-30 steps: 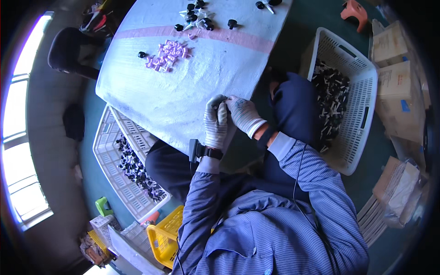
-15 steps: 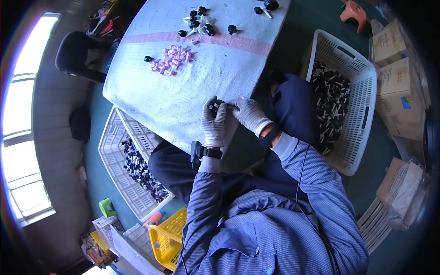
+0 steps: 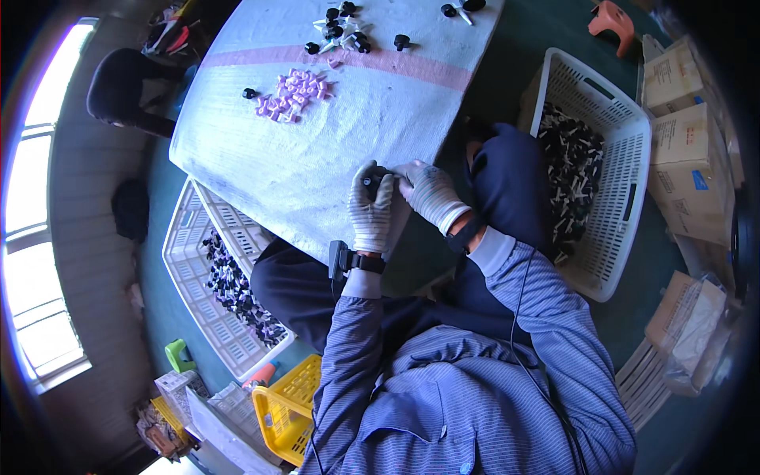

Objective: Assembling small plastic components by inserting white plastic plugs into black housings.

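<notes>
Black part (image 3: 370, 183) sits in the left hand (image 3: 370, 210), over the near end of the tabletop (image 3: 412, 119), whose right edge runs close by the right hand (image 3: 431, 194). Left fingers curl around it; right fingers are bunched just beside it, but whether they grip anything I cannot tell. Scuffed, whitish tabletop spreads beyond both hands up to a heap of short pink plastic pieces (image 3: 297, 93). Farther along the tabletop, past a faded pink band (image 3: 412, 70), lie round black knobs among pale spiky pieces (image 3: 342, 33). Slotted crates flank the tabletop, left crate (image 3: 179, 247) and right crate (image 3: 627, 138), while dark-trousered knees (image 3: 514, 186) crowd its near end.
</notes>
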Action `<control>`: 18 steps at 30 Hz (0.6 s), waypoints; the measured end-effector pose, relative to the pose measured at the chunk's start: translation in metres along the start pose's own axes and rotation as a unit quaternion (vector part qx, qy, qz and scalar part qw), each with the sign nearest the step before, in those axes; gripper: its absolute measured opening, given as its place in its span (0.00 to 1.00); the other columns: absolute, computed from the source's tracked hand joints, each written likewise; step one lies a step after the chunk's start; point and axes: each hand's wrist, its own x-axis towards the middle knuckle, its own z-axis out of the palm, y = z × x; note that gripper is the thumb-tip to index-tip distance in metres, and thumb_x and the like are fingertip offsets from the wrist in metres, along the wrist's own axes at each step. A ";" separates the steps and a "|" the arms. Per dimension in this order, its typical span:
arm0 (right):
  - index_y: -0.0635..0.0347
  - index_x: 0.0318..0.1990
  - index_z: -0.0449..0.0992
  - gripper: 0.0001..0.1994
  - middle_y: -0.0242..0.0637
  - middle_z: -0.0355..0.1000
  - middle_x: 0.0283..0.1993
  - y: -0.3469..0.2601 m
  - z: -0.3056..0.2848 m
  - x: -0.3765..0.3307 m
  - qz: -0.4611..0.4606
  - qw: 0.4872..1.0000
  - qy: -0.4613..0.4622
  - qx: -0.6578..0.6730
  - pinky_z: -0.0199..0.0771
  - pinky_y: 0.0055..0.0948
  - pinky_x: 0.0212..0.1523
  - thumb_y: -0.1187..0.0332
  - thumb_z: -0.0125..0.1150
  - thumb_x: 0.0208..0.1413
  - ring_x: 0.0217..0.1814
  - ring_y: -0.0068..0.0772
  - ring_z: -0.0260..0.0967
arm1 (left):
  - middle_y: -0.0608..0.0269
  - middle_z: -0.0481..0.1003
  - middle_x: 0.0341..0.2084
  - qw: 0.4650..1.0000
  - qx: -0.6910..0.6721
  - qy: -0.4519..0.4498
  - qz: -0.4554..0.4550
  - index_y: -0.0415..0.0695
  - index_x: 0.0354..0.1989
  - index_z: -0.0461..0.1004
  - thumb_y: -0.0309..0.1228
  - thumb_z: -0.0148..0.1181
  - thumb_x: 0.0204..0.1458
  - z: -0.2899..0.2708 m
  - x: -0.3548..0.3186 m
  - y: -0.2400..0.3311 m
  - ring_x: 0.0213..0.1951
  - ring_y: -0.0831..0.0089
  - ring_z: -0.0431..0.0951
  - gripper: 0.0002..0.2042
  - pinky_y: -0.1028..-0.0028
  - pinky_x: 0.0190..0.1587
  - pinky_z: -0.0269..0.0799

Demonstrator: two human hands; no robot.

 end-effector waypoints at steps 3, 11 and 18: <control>0.51 0.43 0.78 0.10 0.42 0.75 0.41 -0.002 -0.003 0.001 -0.081 0.987 0.108 0.090 0.76 0.42 0.41 0.63 0.58 0.56 0.41 0.48 0.75 | 0.63 0.74 0.43 0.999 0.033 -0.007 0.005 0.40 0.58 0.66 0.21 0.58 0.57 0.003 -0.001 0.000 0.44 0.77 0.73 0.19 0.75 0.52 0.70; 0.55 0.43 0.78 0.10 0.40 0.74 0.33 -0.043 -0.020 0.000 -0.186 0.973 0.081 0.106 0.75 0.36 0.38 0.67 0.63 0.53 0.37 0.43 0.74 | 0.62 0.74 0.44 0.831 -0.515 0.024 -0.212 0.39 0.53 0.68 0.24 0.59 0.56 -0.003 0.007 -0.008 0.46 0.73 0.74 0.17 0.74 0.51 0.70; 0.54 0.37 0.76 0.07 0.40 0.72 0.33 -0.036 -0.005 0.006 -0.180 0.977 0.092 0.070 0.74 0.40 0.37 0.63 0.60 0.55 0.37 0.46 0.73 | 0.59 0.74 0.42 0.995 0.045 0.032 0.078 0.39 0.51 0.68 0.26 0.60 0.55 -0.005 0.011 -0.043 0.46 0.68 0.75 0.16 0.70 0.49 0.73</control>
